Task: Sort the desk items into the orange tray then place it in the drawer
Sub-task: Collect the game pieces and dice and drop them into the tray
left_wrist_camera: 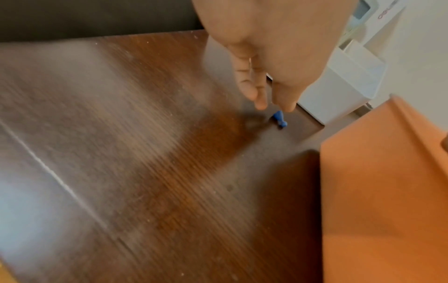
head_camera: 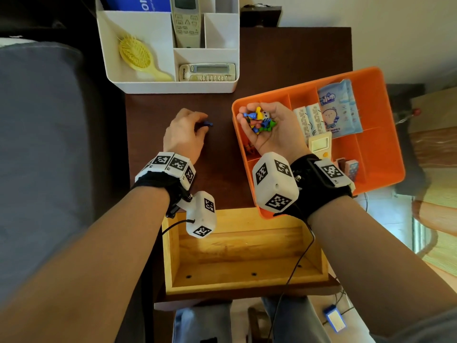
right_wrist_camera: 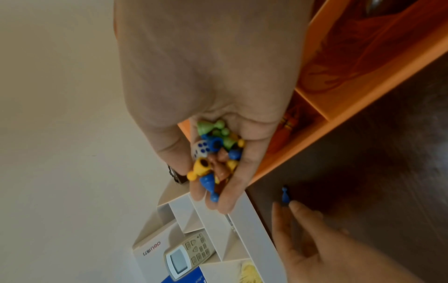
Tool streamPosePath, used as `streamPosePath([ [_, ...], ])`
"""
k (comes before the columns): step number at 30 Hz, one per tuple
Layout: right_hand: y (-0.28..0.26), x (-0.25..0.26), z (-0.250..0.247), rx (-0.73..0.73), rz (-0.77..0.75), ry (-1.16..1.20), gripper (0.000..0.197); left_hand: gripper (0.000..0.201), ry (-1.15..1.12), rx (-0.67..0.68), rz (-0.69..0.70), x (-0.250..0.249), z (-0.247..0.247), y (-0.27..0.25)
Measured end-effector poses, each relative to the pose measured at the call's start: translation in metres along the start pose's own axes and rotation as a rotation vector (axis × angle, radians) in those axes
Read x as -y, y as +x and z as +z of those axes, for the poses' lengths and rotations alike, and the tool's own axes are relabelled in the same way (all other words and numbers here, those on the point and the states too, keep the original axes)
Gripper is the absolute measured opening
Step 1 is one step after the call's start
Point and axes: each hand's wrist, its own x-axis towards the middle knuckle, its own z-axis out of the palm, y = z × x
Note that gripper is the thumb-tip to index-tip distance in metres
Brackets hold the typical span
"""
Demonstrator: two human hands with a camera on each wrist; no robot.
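My right hand [head_camera: 249,112] is palm up and cupped over the left end of the orange tray [head_camera: 306,82]. Its curled fingers hold several coloured game pawns and a white die [head_camera: 262,122], which the right wrist view shows as a heap [right_wrist_camera: 215,153]. One blue pawn [head_camera: 208,124] lies on its side on the dark desk, left of the tray. My left hand [head_camera: 197,125] reaches down to it. In the left wrist view the fingertips [left_wrist_camera: 260,105] sit right at the base of the pawn [left_wrist_camera: 280,119], not closed round it.
The tray also holds wipes packs [head_camera: 338,107], a small cream remote [head_camera: 320,144] and erasers [head_camera: 351,168]. An open wooden drawer [head_camera: 242,246] lies below the desk's front edge. At the back left stands a white organiser [head_camera: 170,87] with a yellow brush and remotes.
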Motion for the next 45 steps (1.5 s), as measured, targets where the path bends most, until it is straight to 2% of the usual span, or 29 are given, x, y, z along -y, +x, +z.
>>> streamPosePath([
  [2, 0.000, 0.001, 0.000, -0.008, -0.019, 0.005, 0.023, 0.031, 0.019, 0.027, -0.004, 0.002, 0.003, 0.002],
  [6, 0.002, 0.001, 0.000, -0.015, -0.037, -0.001, 0.023, 0.030, 0.058, -0.003, -0.020, -0.001, 0.008, 0.005],
  [12, 0.005, 0.003, 0.000, -0.033, -0.030, -0.009, 0.021, 0.016, 0.086, -0.029, -0.029, 0.000, 0.012, 0.007],
  [16, 0.004, 0.003, 0.000, -0.043, -0.033, -0.006, 0.019, 0.014, 0.100, 0.023, -0.076, 0.002, 0.014, 0.009],
  [19, 0.003, 0.002, 0.001, -0.029, -0.023, -0.004, 0.019, 0.012, 0.008, 0.039, -0.118, 0.002, 0.012, 0.007],
  [23, -0.001, 0.003, 0.003, -0.015, -0.016, 0.007, 0.021, 0.008, -0.275, -0.085, -0.127, -0.009, 0.001, -0.001],
  [27, -0.007, 0.003, 0.006, 0.000, -0.009, 0.025, 0.021, 0.011, -0.381, -0.237, -0.047, -0.024, -0.009, -0.003],
  [34, -0.017, 0.004, 0.004, 0.033, 0.000, 0.020, 0.020, 0.014, -0.466, -0.331, 0.230, -0.073, -0.023, -0.016],
  [36, -0.021, 0.005, 0.000, 0.043, 0.003, 0.033, 0.021, 0.014, -0.432, -0.305, 0.306, -0.082, -0.023, -0.025],
  [38, -0.026, 0.008, -0.004, 0.052, 0.019, 0.025, 0.031, 0.014, -0.352, -0.248, 0.366, -0.089, -0.021, -0.033],
  [41, -0.033, 0.015, -0.012, 0.060, 0.046, 0.013, 0.040, 0.017, -0.311, -0.211, 0.389, -0.094, -0.015, -0.040],
  [45, -0.039, 0.027, -0.027, 0.083, 0.024, 0.025, 0.021, 0.018, -0.320, -0.211, 0.420, -0.109, -0.005, -0.048],
])
